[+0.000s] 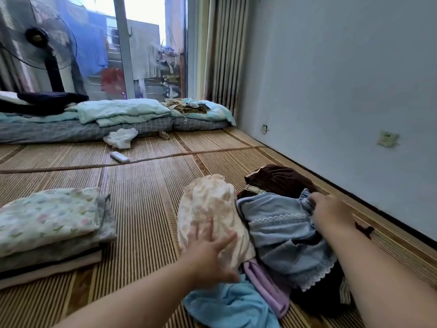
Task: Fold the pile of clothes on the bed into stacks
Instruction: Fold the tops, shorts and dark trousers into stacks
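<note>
Head view: right hand grips the denim garment.

One wide-angle head-worn view looks forward and down, close over the clothes pile on the woven mat, facing the glass door; wall on the right.

The floor mat is woven, ribbed and matt, possibly reed or bamboo. The cream garment is thin, crinkled cloth with a faint sheen. The denim garment is pale and matt, edged with white lace. The brown garment looks ribbed and plush. The folded stack is soft, matt printed cloth.
</note>
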`<move>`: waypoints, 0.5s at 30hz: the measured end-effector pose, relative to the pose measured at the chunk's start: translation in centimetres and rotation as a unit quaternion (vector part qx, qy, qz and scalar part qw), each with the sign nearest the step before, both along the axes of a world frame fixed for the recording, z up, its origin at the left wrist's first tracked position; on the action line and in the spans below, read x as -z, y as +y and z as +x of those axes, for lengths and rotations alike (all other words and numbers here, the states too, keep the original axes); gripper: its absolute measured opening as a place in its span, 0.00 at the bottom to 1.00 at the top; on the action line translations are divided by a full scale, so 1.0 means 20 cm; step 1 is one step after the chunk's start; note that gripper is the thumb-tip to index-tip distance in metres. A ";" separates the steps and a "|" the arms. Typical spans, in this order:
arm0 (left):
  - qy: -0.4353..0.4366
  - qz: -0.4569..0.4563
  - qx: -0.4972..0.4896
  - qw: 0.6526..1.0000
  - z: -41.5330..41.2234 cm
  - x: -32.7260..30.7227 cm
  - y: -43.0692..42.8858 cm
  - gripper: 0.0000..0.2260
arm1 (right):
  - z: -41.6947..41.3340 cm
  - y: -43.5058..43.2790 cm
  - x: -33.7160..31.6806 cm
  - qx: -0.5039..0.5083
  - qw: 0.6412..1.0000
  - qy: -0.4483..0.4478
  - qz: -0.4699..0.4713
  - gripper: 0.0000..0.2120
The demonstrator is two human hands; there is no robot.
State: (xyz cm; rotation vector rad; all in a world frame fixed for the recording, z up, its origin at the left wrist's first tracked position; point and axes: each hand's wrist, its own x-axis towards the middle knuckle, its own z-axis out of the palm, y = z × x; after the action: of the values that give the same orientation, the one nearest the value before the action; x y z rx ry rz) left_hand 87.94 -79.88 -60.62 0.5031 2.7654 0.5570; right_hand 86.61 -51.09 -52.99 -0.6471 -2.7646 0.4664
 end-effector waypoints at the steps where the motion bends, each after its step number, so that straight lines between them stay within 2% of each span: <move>1: -0.006 -0.003 0.007 1.000 -0.01 0.03 0.03 0.47 | -0.01 0.00 0.00 -0.006 1.000 -0.016 0.010 0.15; 5: 0.004 -0.006 -0.019 1.000 -0.01 0.09 0.21 0.53 | 0.02 -0.10 -0.10 -0.027 0.996 0.004 0.090 0.19; 6: 0.000 -0.007 -0.035 0.999 -0.01 0.10 0.25 0.51 | 0.06 -0.16 -0.11 -0.050 0.990 0.028 0.130 0.21; 8: 0.011 -0.016 -0.073 0.997 0.00 0.12 0.28 0.39 | 0.17 -0.30 -0.11 -0.128 0.975 0.055 0.173 0.26; 10: 0.047 -0.017 -0.099 0.994 -0.01 0.11 0.26 0.29 | 0.28 -0.46 -0.03 -0.187 0.966 -0.019 0.177 0.35; 12: 0.087 -0.032 -0.081 0.992 -0.02 0.09 0.20 0.20 | 0.34 -0.58 0.08 -0.184 0.958 -0.153 0.161 0.43; 14: 0.123 -0.040 -0.056 0.990 -0.01 0.08 0.10 0.16 | 0.34 -0.64 0.17 -0.136 0.949 -0.251 0.136 0.41; 15: 0.136 -0.035 -0.047 0.989 0.01 0.08 0.04 0.16 | 0.33 -0.65 0.20 -0.113 0.949 -0.262 0.132 0.38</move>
State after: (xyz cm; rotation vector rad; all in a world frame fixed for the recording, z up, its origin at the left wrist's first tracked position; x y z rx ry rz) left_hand 88.04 -79.01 -62.17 0.4672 3.0698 0.4390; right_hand 93.22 -64.10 -56.96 -0.4369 -3.3397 -0.0566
